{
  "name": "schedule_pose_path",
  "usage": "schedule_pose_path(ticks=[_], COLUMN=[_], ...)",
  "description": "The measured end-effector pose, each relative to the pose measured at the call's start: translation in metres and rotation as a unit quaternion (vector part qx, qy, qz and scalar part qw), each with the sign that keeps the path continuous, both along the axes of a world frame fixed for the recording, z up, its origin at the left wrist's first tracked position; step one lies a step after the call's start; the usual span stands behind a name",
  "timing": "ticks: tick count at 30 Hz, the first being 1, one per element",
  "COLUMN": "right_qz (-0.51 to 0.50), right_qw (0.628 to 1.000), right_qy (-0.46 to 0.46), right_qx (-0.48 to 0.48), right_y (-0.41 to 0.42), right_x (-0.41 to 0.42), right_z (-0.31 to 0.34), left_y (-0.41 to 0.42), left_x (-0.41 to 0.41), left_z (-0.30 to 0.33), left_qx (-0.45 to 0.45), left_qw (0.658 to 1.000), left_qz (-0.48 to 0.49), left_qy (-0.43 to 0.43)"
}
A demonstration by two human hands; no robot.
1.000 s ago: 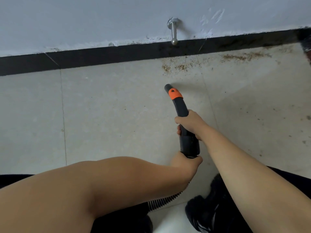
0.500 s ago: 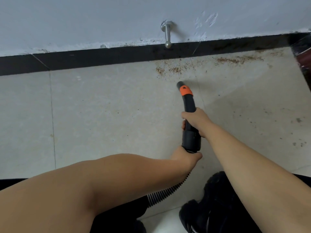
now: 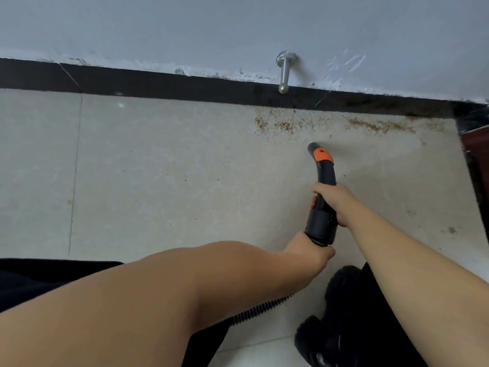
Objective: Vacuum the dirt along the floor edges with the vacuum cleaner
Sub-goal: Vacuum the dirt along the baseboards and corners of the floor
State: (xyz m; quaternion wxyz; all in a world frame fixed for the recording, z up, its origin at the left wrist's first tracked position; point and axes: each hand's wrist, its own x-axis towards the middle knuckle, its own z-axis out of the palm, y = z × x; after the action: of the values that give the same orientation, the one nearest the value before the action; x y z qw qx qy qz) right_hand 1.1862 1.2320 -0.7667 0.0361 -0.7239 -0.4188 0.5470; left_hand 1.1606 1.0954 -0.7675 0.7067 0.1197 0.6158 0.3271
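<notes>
Pale tile floor (image 3: 158, 181); black baseboard (image 3: 158, 83) at far edge under wall (image 3: 238, 22). Brown dirt (image 3: 285, 125) along baseboard, far right. Vacuum nozzle (image 3: 321, 181) tip just near of dirt. Right hand (image 3: 336, 202) wraps nozzle; left hand (image 3: 309, 250) grips its near end above hose (image 3: 259, 311). Metal doorstop (image 3: 284, 72) protrudes above dirt. Black shoe (image 3: 325, 337) near right.

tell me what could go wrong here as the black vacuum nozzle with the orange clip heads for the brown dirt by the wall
1. The black vacuum nozzle with the orange clip sits short of the brown dirt along the black baseboard, so a shallow pass might leave grains at the edge.
2. The silver metal door stopper juts out just above the dirt; the nozzle could knock it.
3. The left hand and right hand grip the nozzle while the black ribbed hose trails near the black shoe, where it may snag.
</notes>
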Motion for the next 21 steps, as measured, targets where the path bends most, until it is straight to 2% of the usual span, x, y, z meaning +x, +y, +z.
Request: schedule_pose_path(ticks=[10,15,18,21], right_qz=[0.142,0.110,0.049,0.047], right_qw=[0.987,0.991,0.997,0.998], right_qy=[0.077,0.075,0.064,0.051], right_qx=[0.013,0.016,0.016,0.006], right_y=[-0.048,-0.039,-0.026,-0.026], right_x=[-0.062,-0.051,-0.033,-0.019], right_z=[-0.029,-0.024,-0.017,-0.013], left_y=[-0.043,-0.036,-0.024,-0.025], left_x=[-0.028,-0.029,-0.023,-0.012], left_z=[-0.025,-0.017,-0.009,-0.003], left_qx=[-0.082,-0.057,-0.037,-0.029], left_qw=[0.990,0.992,0.996,0.998], left_qz=[0.050,0.029,0.004,-0.008], left_qy=[0.103,0.109,0.083,0.059])
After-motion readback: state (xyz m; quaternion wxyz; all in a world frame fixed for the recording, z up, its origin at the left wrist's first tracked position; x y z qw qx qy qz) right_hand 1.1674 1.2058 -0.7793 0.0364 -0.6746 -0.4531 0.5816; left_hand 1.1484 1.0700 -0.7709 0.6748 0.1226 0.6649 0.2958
